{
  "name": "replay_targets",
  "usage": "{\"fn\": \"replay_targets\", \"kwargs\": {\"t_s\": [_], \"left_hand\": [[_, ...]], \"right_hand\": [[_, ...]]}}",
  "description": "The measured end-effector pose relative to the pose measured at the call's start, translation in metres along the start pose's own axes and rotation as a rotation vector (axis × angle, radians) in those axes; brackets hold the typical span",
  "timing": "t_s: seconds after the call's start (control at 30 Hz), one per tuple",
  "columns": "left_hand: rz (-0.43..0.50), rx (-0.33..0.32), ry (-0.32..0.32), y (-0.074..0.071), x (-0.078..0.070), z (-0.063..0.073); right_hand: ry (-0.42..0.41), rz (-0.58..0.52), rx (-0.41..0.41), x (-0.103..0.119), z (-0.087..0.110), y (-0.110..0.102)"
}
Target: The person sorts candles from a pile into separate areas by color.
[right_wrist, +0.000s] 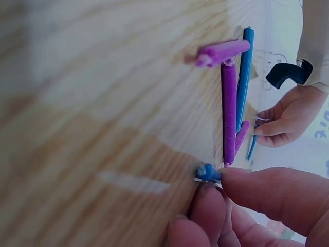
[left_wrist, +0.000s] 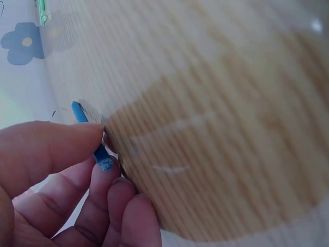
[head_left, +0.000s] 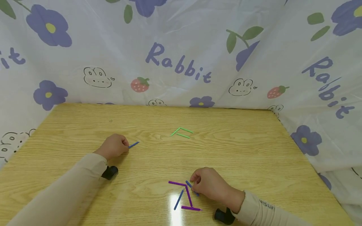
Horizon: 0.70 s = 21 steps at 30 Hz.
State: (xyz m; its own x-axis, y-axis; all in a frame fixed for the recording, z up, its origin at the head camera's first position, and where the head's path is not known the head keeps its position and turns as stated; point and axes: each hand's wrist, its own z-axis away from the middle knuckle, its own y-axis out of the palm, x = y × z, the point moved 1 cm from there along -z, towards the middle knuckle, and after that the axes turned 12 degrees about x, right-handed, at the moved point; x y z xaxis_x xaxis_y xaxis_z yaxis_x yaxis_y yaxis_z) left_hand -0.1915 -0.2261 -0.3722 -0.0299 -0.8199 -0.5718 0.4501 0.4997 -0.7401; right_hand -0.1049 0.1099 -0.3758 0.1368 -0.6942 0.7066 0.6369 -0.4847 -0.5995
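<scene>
My left hand (head_left: pixel 113 146) pinches a thin blue stick (head_left: pixel 134 144) between thumb and fingers, low over the left part of the table. In the left wrist view, the near end of this stick (left_wrist: pixel 105 163) looks rough. My right hand (head_left: pixel 211 184) pinches a second blue stick (head_left: pixel 188 183) near the front of the table. That stick slants beside the meeting ends of two purple sticks, the upper one (head_left: pixel 177 183) and the middle one (head_left: pixel 189 196). A third purple stick (head_left: pixel 190 208) lies across the bottom. Left of the middle one lies another blue stick (head_left: pixel 178 200).
Farther back on the wooden table (head_left: pixel 240 141) lie three green sticks (head_left: pixel 183 135) in an angled, open shape. A printed white sheet (head_left: pixel 175 37) hangs behind the table. A black wrist device shows at the left sleeve (head_left: pixel 110 172) and another at the right sleeve (head_left: pixel 223 216).
</scene>
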Motion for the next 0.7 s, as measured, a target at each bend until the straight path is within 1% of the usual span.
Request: {"fn": "replay_targets", "kwargs": {"t_s": [0.17,0.3,0.7], "left_hand": [[0.013,0.004,-0.002,0.0002,0.001,-0.0009],[0.005,0.004,-0.001,0.0001,0.0002,-0.0005],[0.009,-0.003,-0.011,0.0023,-0.0017,0.0031]], "right_hand": [[-0.01,0.012,-0.001,-0.0003,-0.0001,-0.0004],[-0.014,0.014,0.006,-0.0011,-0.0005,-0.0006],[-0.026,0.012,0.018,-0.0022,-0.001,0.0007]]}}
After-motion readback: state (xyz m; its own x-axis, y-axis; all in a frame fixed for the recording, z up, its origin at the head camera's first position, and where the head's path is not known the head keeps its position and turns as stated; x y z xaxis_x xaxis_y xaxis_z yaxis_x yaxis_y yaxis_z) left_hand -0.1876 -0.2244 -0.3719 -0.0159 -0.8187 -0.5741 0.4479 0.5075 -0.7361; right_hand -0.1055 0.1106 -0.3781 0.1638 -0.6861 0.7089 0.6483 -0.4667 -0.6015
